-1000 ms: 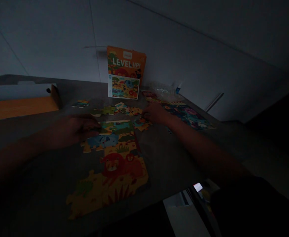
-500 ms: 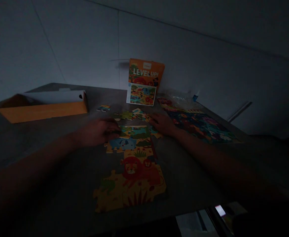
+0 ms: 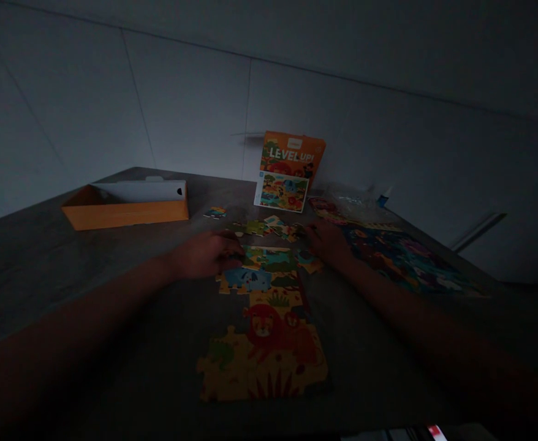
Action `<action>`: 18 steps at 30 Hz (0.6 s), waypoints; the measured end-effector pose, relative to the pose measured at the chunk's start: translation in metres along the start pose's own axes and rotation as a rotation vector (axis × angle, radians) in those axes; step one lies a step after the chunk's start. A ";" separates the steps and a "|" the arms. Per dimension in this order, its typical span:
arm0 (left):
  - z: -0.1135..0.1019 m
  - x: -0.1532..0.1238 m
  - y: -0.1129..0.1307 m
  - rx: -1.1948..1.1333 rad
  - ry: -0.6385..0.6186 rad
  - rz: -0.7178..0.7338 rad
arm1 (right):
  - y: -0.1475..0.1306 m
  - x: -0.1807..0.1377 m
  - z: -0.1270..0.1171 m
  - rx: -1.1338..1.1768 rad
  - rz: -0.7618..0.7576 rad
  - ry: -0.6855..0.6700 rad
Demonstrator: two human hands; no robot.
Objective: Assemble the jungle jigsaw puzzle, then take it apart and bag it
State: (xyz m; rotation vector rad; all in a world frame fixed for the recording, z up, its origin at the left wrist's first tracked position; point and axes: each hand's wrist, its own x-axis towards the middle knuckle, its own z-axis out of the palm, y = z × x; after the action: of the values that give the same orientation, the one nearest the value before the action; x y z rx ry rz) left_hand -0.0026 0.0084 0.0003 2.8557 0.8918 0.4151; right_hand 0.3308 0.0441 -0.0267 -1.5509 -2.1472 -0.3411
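A partly joined jigsaw puzzle (image 3: pixel 273 300) lies on the grey table, showing a red lion, a blue elephant and green plants. My left hand (image 3: pixel 207 253) rests at its upper left edge, fingers curled together; darkness hides what may be between them. Beyond the puzzle is a small heap of loose puzzle pieces (image 3: pixel 256 228). At the right end of that heap, my right hand (image 3: pixel 328 242) has its fingers reaching out and partly apart, with no held piece visible. Just below those fingers sit blue and orange pieces (image 3: pixel 309 262).
An orange puzzle box (image 3: pixel 291 156) stands upright at the back with a picture card (image 3: pixel 284 193) against it. An open orange box tray (image 3: pixel 126 215) is at the left. A dark, colourful puzzle (image 3: pixel 402 254) and clear plastic wrapping (image 3: pixel 354 202) lie at the right. One piece (image 3: pixel 215 212) lies apart.
The camera view has turned, so everything sits farther right and lower. My right hand has drawn slightly right of the heap, showing more of the nearby pieces. My left hand stays at the puzzle's edge.
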 end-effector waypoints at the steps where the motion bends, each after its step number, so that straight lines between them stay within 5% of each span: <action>1: 0.000 0.000 0.000 0.000 0.005 0.000 | -0.001 0.000 -0.001 -0.006 -0.019 0.008; 13: 0.003 -0.002 0.000 0.002 -0.012 -0.049 | -0.015 -0.006 -0.010 -0.051 -0.177 -0.051; 18: 0.002 -0.001 -0.008 0.191 0.195 -0.401 | -0.018 -0.008 -0.009 -0.043 -0.204 -0.080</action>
State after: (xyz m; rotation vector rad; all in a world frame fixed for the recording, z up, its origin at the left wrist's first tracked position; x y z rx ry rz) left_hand -0.0067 0.0144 -0.0032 2.7258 1.5783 0.5906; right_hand 0.3177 0.0277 -0.0219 -1.3919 -2.3818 -0.4009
